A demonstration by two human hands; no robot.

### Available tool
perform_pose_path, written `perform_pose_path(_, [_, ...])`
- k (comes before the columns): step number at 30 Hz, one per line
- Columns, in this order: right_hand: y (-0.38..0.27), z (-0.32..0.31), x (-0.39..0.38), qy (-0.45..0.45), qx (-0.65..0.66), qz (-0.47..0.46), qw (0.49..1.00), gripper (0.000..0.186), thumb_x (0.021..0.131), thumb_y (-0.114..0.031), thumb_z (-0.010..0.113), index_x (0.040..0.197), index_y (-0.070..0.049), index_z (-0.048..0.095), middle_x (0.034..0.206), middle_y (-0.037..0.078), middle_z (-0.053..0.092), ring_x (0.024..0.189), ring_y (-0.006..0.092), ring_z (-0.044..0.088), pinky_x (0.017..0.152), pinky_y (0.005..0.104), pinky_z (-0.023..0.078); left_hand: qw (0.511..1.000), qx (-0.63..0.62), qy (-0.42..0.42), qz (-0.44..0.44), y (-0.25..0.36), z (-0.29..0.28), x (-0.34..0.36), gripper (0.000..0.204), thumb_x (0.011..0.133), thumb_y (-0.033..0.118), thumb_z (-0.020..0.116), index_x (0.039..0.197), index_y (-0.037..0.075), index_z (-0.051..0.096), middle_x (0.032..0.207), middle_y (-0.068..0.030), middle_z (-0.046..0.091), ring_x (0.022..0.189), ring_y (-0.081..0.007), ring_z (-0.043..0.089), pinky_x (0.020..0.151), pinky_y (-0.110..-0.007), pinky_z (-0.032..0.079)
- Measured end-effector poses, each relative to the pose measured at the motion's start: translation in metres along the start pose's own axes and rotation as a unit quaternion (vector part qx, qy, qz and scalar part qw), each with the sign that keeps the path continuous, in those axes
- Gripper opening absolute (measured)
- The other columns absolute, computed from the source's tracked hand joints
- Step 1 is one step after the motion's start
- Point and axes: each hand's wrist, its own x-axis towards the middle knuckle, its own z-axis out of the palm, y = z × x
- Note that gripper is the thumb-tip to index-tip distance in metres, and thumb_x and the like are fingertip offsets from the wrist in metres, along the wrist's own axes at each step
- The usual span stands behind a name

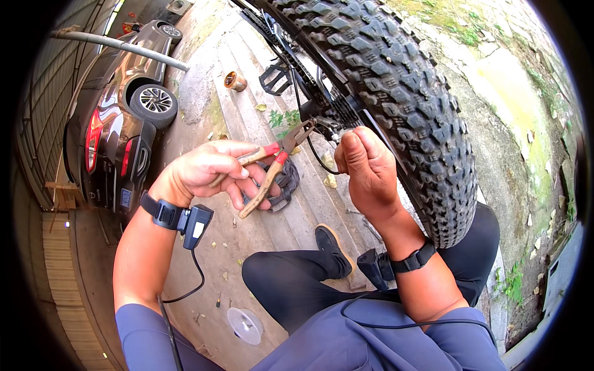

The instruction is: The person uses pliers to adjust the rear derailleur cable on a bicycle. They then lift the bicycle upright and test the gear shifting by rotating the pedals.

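Observation:
My left hand holds a pair of pliers with worn red and tan handles, fingers threaded around and between the grips. The pliers' handles are spread, and their jaws reach the rear derailleur of a bicycle; whether they grip anything there I cannot tell. Close beside the derailleur, my right hand is closed with the thumb pressed on the fingers. What it pinches is hidden. A black cable loops below the jaws toward that hand. The knobbly fat tyre rises just beyond my right hand.
A pedal juts out near a rusty can on the concrete steps. Dark cloth lies beneath the pliers. A clear plastic lid rests on the ground. At the left stands a parked car near a grey pole.

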Motion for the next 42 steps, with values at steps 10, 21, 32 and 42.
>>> perform_pose_path(10, [0.005,0.005,0.003,0.014,-0.009,-0.005,1.000,0.037,0.107,-0.029,0.047,0.080,-0.005,0.047,0.070,0.000,0.048,0.064,0.0091,0.041,0.059,0.0251,0.037,0.993,0.100,0.035,-0.043,0.026,0.003,-0.001,0.051,0.087,0.006,0.045,0.136,-0.008,0.046,0.107,-0.0277,0.068,0.084,-0.0327,0.073,0.052,-0.028,0.056])
perform_pose_path(21, [0.010,0.000,0.001,0.006,0.005,-0.007,1.000,0.037,0.107,-0.029,0.047,0.079,-0.005,0.048,0.070,0.001,0.048,0.063,0.0091,0.042,0.059,0.0251,0.037,0.760,0.628,0.127,-0.105,0.080,0.066,0.007,0.031,0.084,0.014,0.054,0.108,-0.004,0.059,0.076,-0.0183,0.067,0.065,-0.0224,0.067,0.056,-0.037,0.050])
perform_pose_path(32, [-0.001,0.001,0.004,0.001,-0.015,-0.017,1.000,0.037,0.108,-0.029,0.047,0.080,-0.005,0.049,0.070,0.001,0.049,0.064,0.0089,0.042,0.059,0.0247,0.037,0.931,0.330,0.141,-0.065,0.026,0.049,-0.016,0.045,0.086,0.003,0.050,0.130,0.002,0.055,0.092,-0.0087,0.067,0.073,-0.0144,0.065,0.058,-0.028,0.055])
perform_pose_path(42, [0.011,-0.003,-0.002,0.020,0.019,-0.026,0.999,0.037,0.108,-0.029,0.046,0.080,-0.005,0.049,0.070,0.001,0.048,0.064,0.0094,0.042,0.059,0.0250,0.037,0.952,-0.062,0.196,0.225,-0.084,0.053,-0.016,0.064,0.079,0.018,0.065,0.135,-0.006,0.048,0.101,-0.0185,0.066,0.085,-0.0277,0.071,0.055,-0.025,0.052])
